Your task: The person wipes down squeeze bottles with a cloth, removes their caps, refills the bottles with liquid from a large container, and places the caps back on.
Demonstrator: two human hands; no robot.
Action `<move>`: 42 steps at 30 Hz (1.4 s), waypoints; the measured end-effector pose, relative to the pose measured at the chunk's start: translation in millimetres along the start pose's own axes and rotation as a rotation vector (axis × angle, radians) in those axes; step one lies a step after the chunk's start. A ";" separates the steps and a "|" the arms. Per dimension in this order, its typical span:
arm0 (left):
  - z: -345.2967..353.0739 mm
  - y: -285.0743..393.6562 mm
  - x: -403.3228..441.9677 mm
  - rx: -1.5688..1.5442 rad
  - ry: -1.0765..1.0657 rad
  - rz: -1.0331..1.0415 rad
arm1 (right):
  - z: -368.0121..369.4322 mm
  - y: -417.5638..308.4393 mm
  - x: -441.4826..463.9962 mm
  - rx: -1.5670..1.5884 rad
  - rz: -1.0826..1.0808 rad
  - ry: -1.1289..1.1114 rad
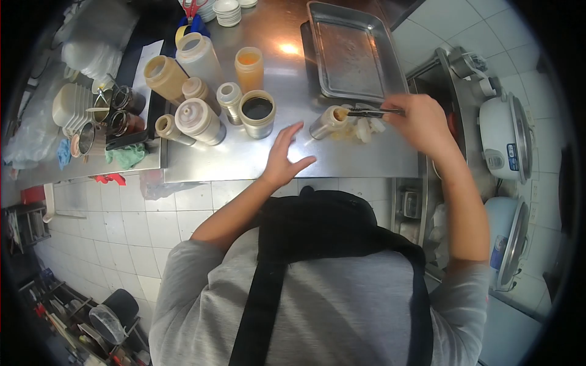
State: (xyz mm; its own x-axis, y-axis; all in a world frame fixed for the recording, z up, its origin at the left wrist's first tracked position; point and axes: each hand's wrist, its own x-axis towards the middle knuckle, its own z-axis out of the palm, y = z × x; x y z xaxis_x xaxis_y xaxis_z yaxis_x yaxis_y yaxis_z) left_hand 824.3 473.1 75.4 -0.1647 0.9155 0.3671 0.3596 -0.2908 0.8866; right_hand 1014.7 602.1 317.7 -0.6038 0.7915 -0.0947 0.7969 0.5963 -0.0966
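My right hand [420, 122] grips a slim dark-handled utensil [373, 112]; its exact kind is unclear. The far end of the utensil is at the mouth of a small open bottle [322, 126], where something tan shows. Close to that bottle, my left hand [284, 157] is held with thumb and fingers apart, touching nothing that I can make out. Beside the bottle lie some whitish translucent pieces [365, 129], perhaps caps or nozzles. An open container of dark liquid [256, 116] stands to the left of my left hand.
Several squeeze bottles [200, 122] and open bottles crowd the left of the steel table [232, 166]. A metal tray [351, 58] lies at the back right. Stacked white dishes [227, 12] stand at the back. Two rice cookers [503, 140] are at the far right.
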 end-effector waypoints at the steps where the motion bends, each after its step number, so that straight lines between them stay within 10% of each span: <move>1: -14.5 0.9 -16.7 -0.092 -0.088 -0.103 | 4.6 3.9 -2.6 0.042 0.037 -0.002; 7: -98.4 -19.6 -140.1 -1.473 -0.250 -0.942 | 20.4 16.6 -10.2 0.456 0.214 -0.068; 10: -85.3 -54.3 -229.7 -1.305 0.073 -1.268 | 33.0 35.9 -5.9 0.562 0.151 -0.048; 13: -46.0 -104.1 -315.9 -1.459 0.006 -1.205 | 36.8 45.2 -3.8 0.687 0.117 -0.064; 19: -41.9 19.9 -329.6 -0.278 0.144 -1.300 | 36.6 63.9 1.7 0.649 -0.034 -0.100; 25: 22.8 -41.7 -503.6 0.115 -0.493 -0.433 | 2.5 75.9 9.2 0.549 -0.204 -0.077; 27: 30.7 -34.4 -530.9 0.035 -0.291 -0.471 | 2.1 71.8 20.9 0.481 -0.261 -0.063; 31: 26.6 3.5 -581.5 0.143 -0.208 -0.865 | 6.5 -45.5 -0.6 0.563 -0.434 -0.180; 37: 51.2 -29.4 -708.0 0.200 0.267 -0.932 | 98.9 -288.3 -35.6 0.522 -0.767 -0.338; 42: 44.2 -5.3 -785.2 0.059 0.723 -0.972 | 180.9 -639.3 -126.0 0.474 -1.234 -0.390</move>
